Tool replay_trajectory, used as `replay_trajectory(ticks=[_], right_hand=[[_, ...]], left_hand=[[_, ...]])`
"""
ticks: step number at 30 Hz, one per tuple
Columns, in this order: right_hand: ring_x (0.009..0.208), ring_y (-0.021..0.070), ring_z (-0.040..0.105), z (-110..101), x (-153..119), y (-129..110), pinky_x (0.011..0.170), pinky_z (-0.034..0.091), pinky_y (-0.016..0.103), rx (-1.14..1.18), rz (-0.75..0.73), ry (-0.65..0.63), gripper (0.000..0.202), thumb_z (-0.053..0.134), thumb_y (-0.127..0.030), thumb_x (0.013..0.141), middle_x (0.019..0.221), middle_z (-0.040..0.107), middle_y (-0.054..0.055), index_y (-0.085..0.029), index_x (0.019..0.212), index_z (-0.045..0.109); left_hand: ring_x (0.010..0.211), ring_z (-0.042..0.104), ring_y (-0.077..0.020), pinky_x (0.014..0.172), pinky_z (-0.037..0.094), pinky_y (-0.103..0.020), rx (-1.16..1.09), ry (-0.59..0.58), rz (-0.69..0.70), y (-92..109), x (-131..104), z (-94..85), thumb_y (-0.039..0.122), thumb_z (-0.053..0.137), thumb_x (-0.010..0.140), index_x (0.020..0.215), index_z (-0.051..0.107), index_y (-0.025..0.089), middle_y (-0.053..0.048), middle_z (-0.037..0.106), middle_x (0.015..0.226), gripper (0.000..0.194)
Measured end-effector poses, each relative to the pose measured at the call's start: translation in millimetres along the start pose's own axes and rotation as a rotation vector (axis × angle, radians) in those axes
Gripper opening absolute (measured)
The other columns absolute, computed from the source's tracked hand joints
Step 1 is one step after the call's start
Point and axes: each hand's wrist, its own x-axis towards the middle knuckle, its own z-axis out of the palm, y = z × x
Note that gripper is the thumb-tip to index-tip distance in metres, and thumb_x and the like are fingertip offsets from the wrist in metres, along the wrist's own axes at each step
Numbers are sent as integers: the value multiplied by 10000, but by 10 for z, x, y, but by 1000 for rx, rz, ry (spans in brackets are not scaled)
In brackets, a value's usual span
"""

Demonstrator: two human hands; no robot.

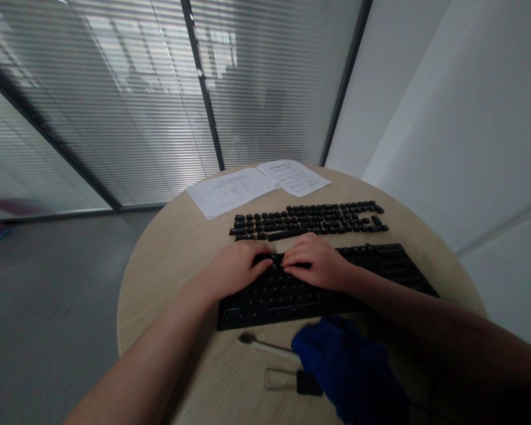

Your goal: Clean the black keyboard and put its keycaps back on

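Note:
A black keyboard (287,298) lies in front of me, its main area mostly stripped of keycaps. My left hand (236,268) is closed at its upper left part, fingers at the far edge and thumb on top. Close by, my right hand (316,262) has its thumb and fingers drawn together over the top row; whatever is between the fingertips is too small to make out. Behind the keyboard, loose black keycaps (331,224) lie in rows on the table, and a long spacebar (292,234) is among them.
A round wooden table (154,283) carries everything. Printed papers (234,189) lie at its far side. Nearer to me are a small brush (265,345), a wire-looped keycap puller (307,382) and a blue cloth (345,366). Glass with blinds and a white wall stand beyond.

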Motion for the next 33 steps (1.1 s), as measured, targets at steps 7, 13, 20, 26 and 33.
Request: replay_trajectory(ticks=[7,13,20,26,33], right_hand=[[897,204,709,-7,13,-17,872,442,415,-24,-30,-14,129,664,-251,955,982,818,2,-286,943,787],[922,228,638,-20,21,-44,862,462,434,-88,-34,46,91,713,-274,910,959,754,54,-266,871,794],[1170,275,633,-40,50,-20,1012,494,495,-9,-36,34,129,708,-273,913,1213,717,96,-256,810,783],[1236,295,625,23,23,5,1054,484,531,-6,-22,36,133,730,-264,888,1250,732,81,-255,764,776],[1006,250,683,-86,14,5,962,529,473,-23,93,464,161,646,-259,944,976,771,69,-258,835,764]], left_hand=[[1002,699,-267,901,519,-411,-7,2,11,5,5,-12,359,508,980,1135,732,198,-101,772,1094,317],[1016,705,-274,908,525,-412,10,-8,5,3,1,-20,359,518,981,1143,734,200,-103,772,1103,314],[1027,703,-280,923,524,-429,4,-1,31,-13,10,2,374,504,983,1168,726,188,-114,772,1128,344],[1046,698,-269,947,519,-423,-1,17,25,-5,1,2,360,508,977,1162,726,194,-112,768,1155,330],[912,697,-269,813,525,-393,78,53,-80,164,52,56,542,506,980,1028,751,204,-109,770,1006,419]])
